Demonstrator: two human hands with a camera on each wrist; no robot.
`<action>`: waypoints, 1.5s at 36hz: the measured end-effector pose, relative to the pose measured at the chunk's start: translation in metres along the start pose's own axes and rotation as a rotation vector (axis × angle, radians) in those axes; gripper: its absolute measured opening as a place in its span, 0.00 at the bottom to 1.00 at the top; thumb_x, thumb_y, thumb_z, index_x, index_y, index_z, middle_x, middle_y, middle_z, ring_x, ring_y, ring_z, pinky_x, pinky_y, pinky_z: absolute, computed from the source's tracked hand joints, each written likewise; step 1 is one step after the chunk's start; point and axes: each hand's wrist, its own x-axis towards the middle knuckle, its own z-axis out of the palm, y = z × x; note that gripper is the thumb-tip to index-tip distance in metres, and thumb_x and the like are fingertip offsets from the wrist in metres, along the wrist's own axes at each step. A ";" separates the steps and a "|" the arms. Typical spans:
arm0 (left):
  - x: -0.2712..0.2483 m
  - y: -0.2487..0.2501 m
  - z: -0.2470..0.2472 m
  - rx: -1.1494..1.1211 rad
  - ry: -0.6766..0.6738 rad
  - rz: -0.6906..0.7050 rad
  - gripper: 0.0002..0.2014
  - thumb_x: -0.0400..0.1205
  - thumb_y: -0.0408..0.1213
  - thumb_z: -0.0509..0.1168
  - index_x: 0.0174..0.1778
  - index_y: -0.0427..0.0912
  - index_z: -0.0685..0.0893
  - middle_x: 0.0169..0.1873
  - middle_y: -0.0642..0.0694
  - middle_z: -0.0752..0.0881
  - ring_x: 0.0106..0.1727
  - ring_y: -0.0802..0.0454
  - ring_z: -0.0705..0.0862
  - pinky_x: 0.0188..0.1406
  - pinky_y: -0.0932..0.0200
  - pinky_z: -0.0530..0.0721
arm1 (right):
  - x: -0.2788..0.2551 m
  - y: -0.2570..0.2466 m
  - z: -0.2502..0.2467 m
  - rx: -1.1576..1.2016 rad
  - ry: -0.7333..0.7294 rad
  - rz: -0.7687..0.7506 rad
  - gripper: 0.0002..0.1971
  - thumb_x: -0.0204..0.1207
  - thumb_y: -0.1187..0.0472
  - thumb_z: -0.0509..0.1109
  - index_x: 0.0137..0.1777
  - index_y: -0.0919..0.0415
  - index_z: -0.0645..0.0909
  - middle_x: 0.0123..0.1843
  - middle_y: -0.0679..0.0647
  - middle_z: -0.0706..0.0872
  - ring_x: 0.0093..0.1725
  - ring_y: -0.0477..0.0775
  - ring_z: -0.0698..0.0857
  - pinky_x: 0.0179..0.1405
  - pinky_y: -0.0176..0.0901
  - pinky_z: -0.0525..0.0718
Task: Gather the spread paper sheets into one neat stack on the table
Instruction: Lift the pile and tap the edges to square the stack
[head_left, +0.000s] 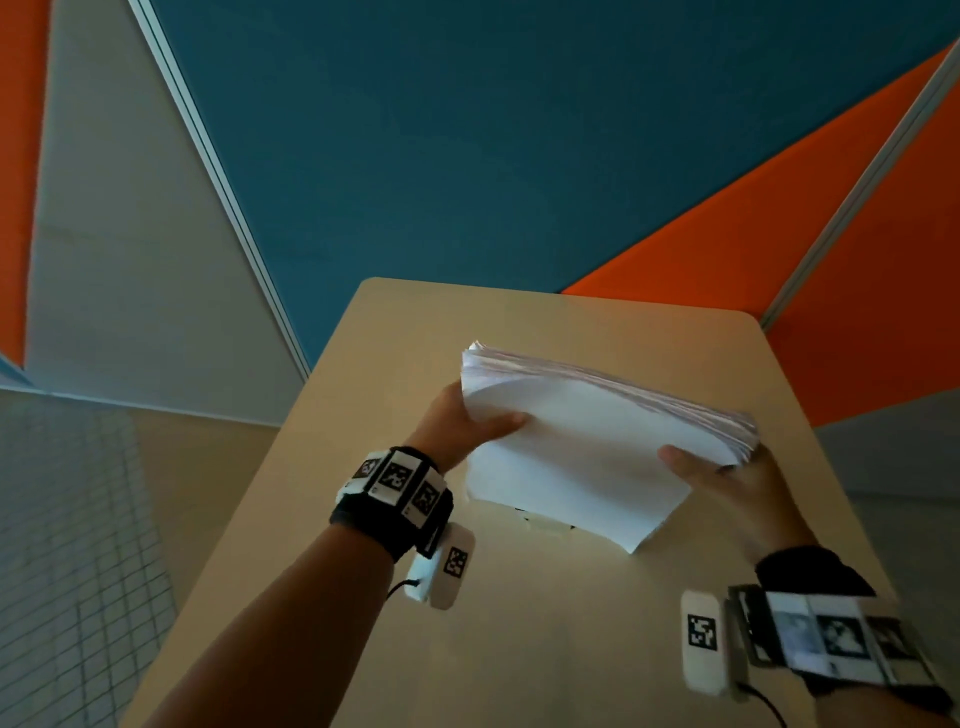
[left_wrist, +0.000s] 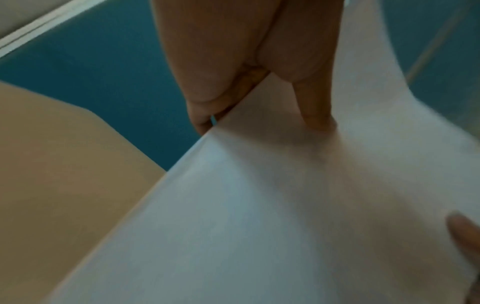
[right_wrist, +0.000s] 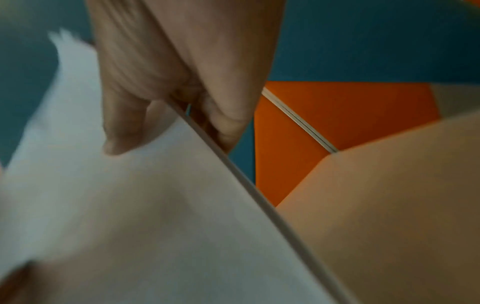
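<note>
A thick stack of white paper sheets is held upright and tilted above the beige table, its top edges slightly fanned. My left hand grips the stack's left side, thumb across the front sheet and fingers behind. My right hand grips the right side the same way. In the left wrist view my left hand pinches the paper edge, thumb on the front. In the right wrist view my right hand pinches the paper edge.
The table's far edge meets blue and orange partition panels. A small dark-and-white object lies on the table just under the stack's lower edge. A tiled floor lies left of the table.
</note>
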 end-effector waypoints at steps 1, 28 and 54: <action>0.002 -0.003 0.002 0.013 0.018 -0.020 0.15 0.68 0.38 0.78 0.43 0.58 0.81 0.47 0.46 0.88 0.49 0.50 0.88 0.61 0.48 0.83 | 0.000 0.002 0.004 -0.005 -0.009 0.027 0.20 0.68 0.71 0.75 0.51 0.44 0.81 0.47 0.41 0.90 0.51 0.40 0.88 0.62 0.45 0.82; 0.004 -0.122 0.011 0.485 -0.099 -0.239 0.24 0.83 0.35 0.62 0.76 0.38 0.70 0.73 0.40 0.78 0.74 0.44 0.76 0.63 0.63 0.71 | -0.003 0.111 0.043 -0.360 -0.104 0.486 0.20 0.75 0.61 0.72 0.23 0.60 0.72 0.20 0.49 0.75 0.25 0.50 0.74 0.36 0.43 0.72; -0.004 -0.142 0.009 0.134 0.106 -0.431 0.04 0.85 0.32 0.57 0.51 0.35 0.69 0.33 0.44 0.79 0.10 0.65 0.77 0.10 0.71 0.76 | 0.033 0.116 0.069 -0.450 -0.069 0.551 0.23 0.81 0.56 0.62 0.69 0.74 0.72 0.70 0.69 0.78 0.69 0.67 0.77 0.52 0.51 0.80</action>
